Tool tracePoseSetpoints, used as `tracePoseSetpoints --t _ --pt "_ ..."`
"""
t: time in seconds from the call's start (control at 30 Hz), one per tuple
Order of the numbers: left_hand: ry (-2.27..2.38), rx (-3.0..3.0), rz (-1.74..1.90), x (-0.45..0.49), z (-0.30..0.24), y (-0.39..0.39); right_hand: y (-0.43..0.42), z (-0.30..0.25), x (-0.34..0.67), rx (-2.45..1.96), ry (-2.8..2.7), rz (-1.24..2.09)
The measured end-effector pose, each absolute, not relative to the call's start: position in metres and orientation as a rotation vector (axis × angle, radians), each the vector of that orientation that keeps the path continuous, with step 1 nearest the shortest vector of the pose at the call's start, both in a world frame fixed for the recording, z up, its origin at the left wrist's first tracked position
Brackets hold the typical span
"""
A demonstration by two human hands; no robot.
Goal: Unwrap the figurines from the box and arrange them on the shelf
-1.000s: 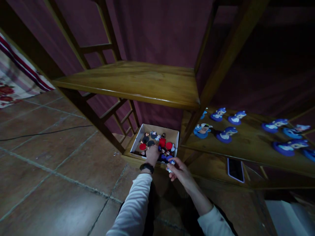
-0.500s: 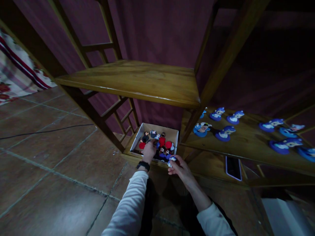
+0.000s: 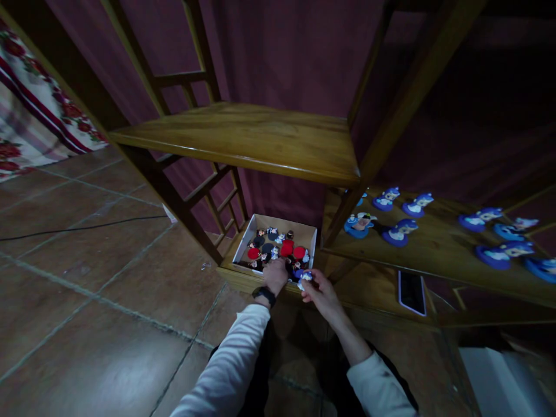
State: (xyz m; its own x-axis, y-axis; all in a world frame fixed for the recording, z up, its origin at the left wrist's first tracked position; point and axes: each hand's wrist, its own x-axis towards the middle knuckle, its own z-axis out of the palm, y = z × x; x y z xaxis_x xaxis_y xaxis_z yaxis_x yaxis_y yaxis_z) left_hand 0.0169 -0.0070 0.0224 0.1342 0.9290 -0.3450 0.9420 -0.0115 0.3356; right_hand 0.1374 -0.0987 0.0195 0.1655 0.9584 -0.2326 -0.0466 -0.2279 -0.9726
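Observation:
My right hand point(image 3: 324, 297) is closed around a small white-and-purple figurine point(image 3: 305, 279), just past the near right corner of the box. My left hand point(image 3: 277, 274) reaches over the near wall of the shallow cardboard box point(image 3: 308, 233). Its fingers point down among the pieces and are mostly hidden, so whether they grip anything does not show. Several small figurines lie in the box, some on red or dark round bases, among them a red-based piece point(image 3: 287, 248) and a white-and-blue figurine point(image 3: 274, 253) beyond my left hand.
The box sits on the low ledge of a wooden shelf unit point(image 3: 243, 139). To the right, several figurines on blue and purple bases, one of them a purple-based figurine point(image 3: 399, 232), stand on a shelf. A phone point(image 3: 412, 293) lies below them. A black cable point(image 3: 87, 227) crosses the tiled floor.
My left hand has shifted right and nearer along the box, uncovering figurines in its middle. My right hand still holds its figurine, slightly farther right. The view has shifted a little.

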Motion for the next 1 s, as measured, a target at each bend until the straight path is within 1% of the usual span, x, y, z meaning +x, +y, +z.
tracePoseSetpoints --t 0.17,0.3,0.47,0.6,0.7,1.0 --pt "1.828 1.907 0.013 0.02 0.016 -0.005 -0.099 0.017 0.138 -1.478 -1.003 1.218" --pt "1.783 1.869 0.135 0.016 0.01 -0.002 -0.098 0.016 0.14 -1.503 -1.06 1.138" --pt "1.732 1.61 0.579 0.001 0.009 0.006 -0.091 0.015 0.137 -1.473 -1.124 0.973" --pt "1.433 1.045 0.822 -0.001 0.014 0.001 -0.08 0.012 0.133 -1.4 -1.058 0.9" --pt "1.273 0.814 0.873 0.004 0.016 -0.009 -0.073 0.009 0.131 -1.359 -0.995 0.87" --pt "1.113 0.777 0.9 0.01 0.025 -0.03 -0.064 -0.001 0.13 -1.345 -0.935 0.828"
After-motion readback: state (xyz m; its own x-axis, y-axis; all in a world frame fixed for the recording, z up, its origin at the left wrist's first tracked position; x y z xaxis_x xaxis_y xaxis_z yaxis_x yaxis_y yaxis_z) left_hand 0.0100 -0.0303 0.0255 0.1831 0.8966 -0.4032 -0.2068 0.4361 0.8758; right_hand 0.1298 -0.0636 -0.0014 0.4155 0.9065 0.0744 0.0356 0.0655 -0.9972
